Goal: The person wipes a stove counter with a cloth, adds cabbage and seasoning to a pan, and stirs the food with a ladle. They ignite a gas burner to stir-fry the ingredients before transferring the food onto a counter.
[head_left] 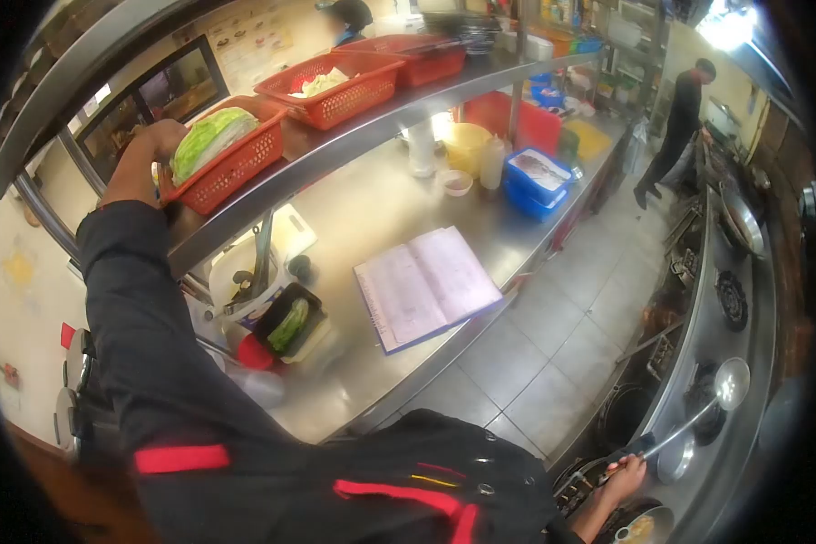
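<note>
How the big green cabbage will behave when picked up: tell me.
The cabbage looks bulky and compact, so probably fairly heavy. Its rounded side suggests it may roll once outside the red basket. Its leafy surface would likely tear under a hard squeeze.

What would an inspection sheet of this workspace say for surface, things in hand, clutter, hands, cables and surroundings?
Surface: silver metal counter; open white-paged book lying on it.
Things in hand: pale-green leafy cabbage in red slotted plastic basket; long-handled round metal ladle.
Clutter: stacked blue rectangular plastic tubs; black rectangular container holding greens.
Hands: left hand beside the cabbage, grip unclear; right hand closed around the ladle's handle.
Cables: nothing seen.
Surroundings: dark-clothed person standing farther off; pale square-tiled floor.
</note>
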Motion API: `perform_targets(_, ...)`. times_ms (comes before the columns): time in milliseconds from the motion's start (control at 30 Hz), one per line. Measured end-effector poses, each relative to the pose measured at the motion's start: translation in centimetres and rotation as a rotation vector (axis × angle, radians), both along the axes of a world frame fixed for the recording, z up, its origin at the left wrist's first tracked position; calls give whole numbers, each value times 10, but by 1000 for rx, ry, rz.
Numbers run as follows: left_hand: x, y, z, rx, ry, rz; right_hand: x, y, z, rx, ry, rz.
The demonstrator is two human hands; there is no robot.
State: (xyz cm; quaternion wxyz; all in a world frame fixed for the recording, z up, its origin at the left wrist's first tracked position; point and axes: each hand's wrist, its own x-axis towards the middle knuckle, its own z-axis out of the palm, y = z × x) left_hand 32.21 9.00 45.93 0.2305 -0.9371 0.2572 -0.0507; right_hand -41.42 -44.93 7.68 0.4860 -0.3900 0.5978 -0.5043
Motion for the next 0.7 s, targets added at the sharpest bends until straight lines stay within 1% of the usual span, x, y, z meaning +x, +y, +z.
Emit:
perform_targets(67, -16, -10, 5, -62, -62, 18, 16, 5, 8, -5, 7, 22)
perform_targets(100, -7, -5, 5, -62, -61, 19, 23, 7, 11, -14, 5, 42)
perform_targets(167, 8, 1, 8, -272, 51, 94, 28, 7, 7, -22, 29, 65)
perform_targets(300, 11, 1, 23, -236, -41, 22, 32, 7, -3, -40, 55, 111)
perform_targets(367, 21, 6, 27, -560, -105, -47, 32, 8, -8, -50, 33, 98)
perform_targets(400, 25, 9, 31, -560, -107, -49, 32, 9, -10, -61, 13, 86)
perform_targets(467, 1, -7, 44, -715, -159, -13, 30, 12, -13, -50, 8, 89)
perform_targets(500, 3, -6, 46, -714, -160, -16, 29, 13, -14, -38, 7, 94)
perform_targets(567, 7, -5, 53, -789, -173, -112, 28, 18, -15, -26, -4, 74)
perform_targets(600, 9, -4, 54, -785, -170, -116, 27, 21, -16, -15, -11, 57)
perform_targets(667, 2, -10, 57, -880, -121, 36, 23, 26, -15, 4, -12, 58)
perform_targets(700, 7, -10, 57, -876, -118, 30, 21, 28, -14, 16, -15, 61)
